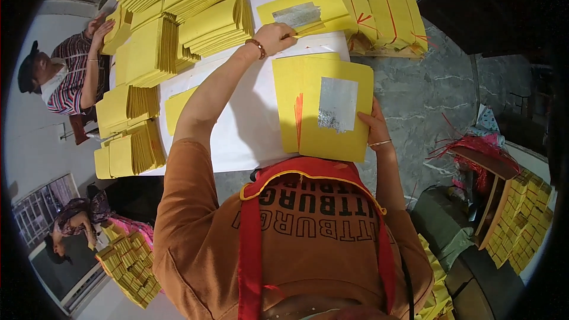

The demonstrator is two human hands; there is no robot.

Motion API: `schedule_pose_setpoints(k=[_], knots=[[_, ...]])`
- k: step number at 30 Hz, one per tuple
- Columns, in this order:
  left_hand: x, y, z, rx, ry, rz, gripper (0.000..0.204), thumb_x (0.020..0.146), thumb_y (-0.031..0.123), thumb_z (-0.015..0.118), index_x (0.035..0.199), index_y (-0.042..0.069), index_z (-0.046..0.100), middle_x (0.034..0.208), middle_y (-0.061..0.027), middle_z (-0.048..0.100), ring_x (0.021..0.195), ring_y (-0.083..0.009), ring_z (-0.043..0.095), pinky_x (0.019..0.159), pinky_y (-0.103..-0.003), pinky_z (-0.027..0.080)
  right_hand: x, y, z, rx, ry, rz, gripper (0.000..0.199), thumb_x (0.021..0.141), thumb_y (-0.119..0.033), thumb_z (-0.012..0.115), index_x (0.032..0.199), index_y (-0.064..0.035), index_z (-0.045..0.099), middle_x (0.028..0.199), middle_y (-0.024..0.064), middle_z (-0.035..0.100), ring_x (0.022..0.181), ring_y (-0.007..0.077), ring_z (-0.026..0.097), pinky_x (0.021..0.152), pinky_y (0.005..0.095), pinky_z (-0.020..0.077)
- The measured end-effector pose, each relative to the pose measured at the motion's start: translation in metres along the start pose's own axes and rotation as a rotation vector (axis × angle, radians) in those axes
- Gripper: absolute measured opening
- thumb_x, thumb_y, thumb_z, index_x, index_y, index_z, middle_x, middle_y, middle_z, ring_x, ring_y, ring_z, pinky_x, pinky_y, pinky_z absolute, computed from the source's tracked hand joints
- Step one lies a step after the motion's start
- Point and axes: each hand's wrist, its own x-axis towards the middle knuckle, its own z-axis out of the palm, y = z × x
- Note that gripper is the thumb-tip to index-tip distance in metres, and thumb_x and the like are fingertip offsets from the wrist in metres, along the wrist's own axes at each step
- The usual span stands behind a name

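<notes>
Sheet, yellow and part silver, is grasped at its right edge by the right hand, the thumb laid on top; it is held over the near side of the white table, just by the red apron. A second sheet, marked with red, is partly covered by it. The upper pile, also part silver on top, is touched at its near edge by the bent fingers of the left hand; whether paper is pinched there cannot be told. The table's left side is crowded with yellow stacks. At its far right corner, bundles are tied with red string. At far left, hands are held against yellow paper by a co-worker.
</notes>
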Motion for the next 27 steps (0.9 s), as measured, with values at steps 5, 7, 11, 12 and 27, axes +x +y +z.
schedule_pose_setpoints(k=[5, 7, 11, 12, 27], knots=[[-0.003, 0.008, -0.012, -0.109, -0.063, -0.171, 0.027, 0.079, 0.028, 0.052, 0.086, 0.003, 0.061, 0.081, -0.0141, 0.061, 0.075, -0.0296, 0.058, 0.068, -0.036, 0.045, 0.0, 0.001, -0.001, -0.002, -0.004, -0.001, 0.057, 0.077, 0.003, 0.047, 0.129, -0.0081, 0.027, 0.119, 0.0069, 0.044, 0.105, 0.0162, 0.046, 0.087, 0.0277, 0.039], [-0.003, 0.001, -0.008, -0.133, -0.063, -0.126, 0.027, 0.079, 0.028, 0.052, 0.087, 0.003, 0.062, 0.083, -0.0138, 0.062, 0.076, -0.029, 0.058, 0.07, -0.035, 0.045, 0.001, 0.0, 0.0, -0.01, -0.006, 0.012, 0.057, 0.077, 0.003, 0.047, 0.13, -0.0079, 0.027, 0.119, 0.0071, 0.043, 0.106, 0.0166, 0.045, 0.088, 0.0281, 0.0385], [-0.002, -0.005, -0.002, -0.118, -0.014, -0.025, 0.026, 0.08, 0.026, 0.051, 0.086, 0.003, 0.062, 0.086, -0.0135, 0.062, 0.078, -0.0295, 0.058, 0.071, -0.035, 0.045, 0.001, 0.001, -0.001, -0.008, -0.001, 0.002, 0.057, 0.077, 0.003, 0.047, 0.13, -0.0077, 0.027, 0.12, 0.0071, 0.043, 0.107, 0.0171, 0.045, 0.089, 0.0283, 0.038], [-0.001, -0.006, -0.002, -0.111, -0.009, -0.002, 0.026, 0.081, 0.026, 0.051, 0.087, 0.003, 0.062, 0.087, -0.0134, 0.061, 0.079, -0.0299, 0.057, 0.071, -0.035, 0.045, 0.0, 0.0, 0.0, -0.002, -0.002, 0.0, 0.057, 0.077, 0.003, 0.047, 0.13, -0.0076, 0.027, 0.12, 0.007, 0.043, 0.107, 0.0171, 0.045, 0.089, 0.0283, 0.0378], [-0.001, -0.02, 0.007, -0.249, 0.018, -0.138, 0.021, 0.082, 0.021, 0.052, 0.087, 0.003, 0.06, 0.084, -0.0142, 0.06, 0.08, -0.0288, 0.056, 0.071, -0.035, 0.044, 0.001, -0.002, 0.002, 0.004, -0.013, 0.004, 0.057, 0.077, 0.003, 0.047, 0.129, -0.0082, 0.027, 0.119, 0.0062, 0.044, 0.106, 0.017, 0.046, 0.088, 0.0288, 0.0391]])
